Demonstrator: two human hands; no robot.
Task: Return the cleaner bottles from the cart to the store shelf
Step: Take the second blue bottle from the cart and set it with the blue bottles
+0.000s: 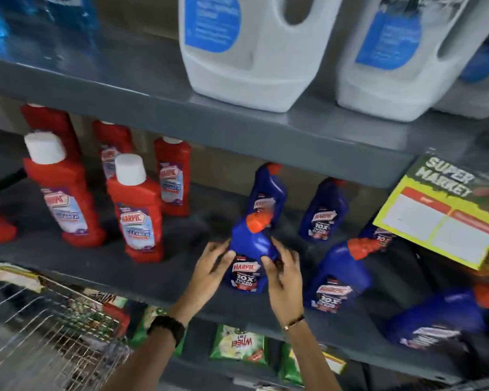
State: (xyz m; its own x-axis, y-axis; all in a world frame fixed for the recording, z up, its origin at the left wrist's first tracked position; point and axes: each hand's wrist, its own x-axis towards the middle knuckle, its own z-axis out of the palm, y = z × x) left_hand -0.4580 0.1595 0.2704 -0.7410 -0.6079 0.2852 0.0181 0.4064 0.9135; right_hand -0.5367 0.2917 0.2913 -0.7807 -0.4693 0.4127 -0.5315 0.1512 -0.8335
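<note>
So I'm mid-placement on this one. Both hands are on the blue cleaner bottle (250,261), which stands upright on the middle shelf (141,273), near its front edge. My left hand (211,266) curls round the bottle's left side and my right hand (283,273) wraps its right side, fingers over the label edge, so both are gripping the bottle rather than hanging open. Its orange cap (256,222) points up and back toward another blue bottle (267,197) right behind it.

Looks to me like the setting-down step: the base seems to be on the shelf, though motion blur makes it hard to swear it's fully resting. More blue bottles (338,273) sit to the right, and the red bottles (137,218) are off to the left, so this is the right section.

Next move, I'd say: square the label to the front, let go with both hands, then swing down-left to the wire cart (48,328) for another. Can't really tell what's left in there.
</note>
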